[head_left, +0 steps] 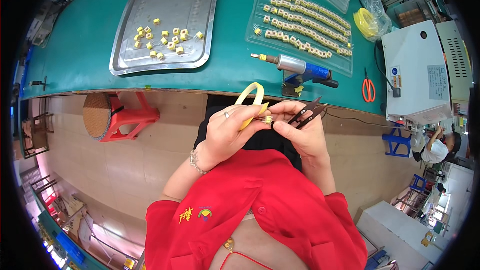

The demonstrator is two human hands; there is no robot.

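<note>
Both of my hands meet in front of my red shirt, just off the table's near edge. My left hand (225, 132) pinches a small yellow-wrapped coil (268, 119) with thin metal pins. A roll of yellow tape (256, 90) hangs at the fingers of that hand, and a short tape end stands up near the coil. In my right hand (307, 137) are black thread snips (309, 111), their blades pointing up and to the right. The right thumb and forefinger are close beside the coil; whether they touch it, I cannot tell.
Several loose coils lie in a metal tray (175, 0) at left. Rows of coils fill a clear plastic tray (256, 12). A winding spindle (292, 64) stands near the table edge. Orange-handled scissors (368, 90) lie by a white machine (412, 65). A red stool (127, 120) stands left.
</note>
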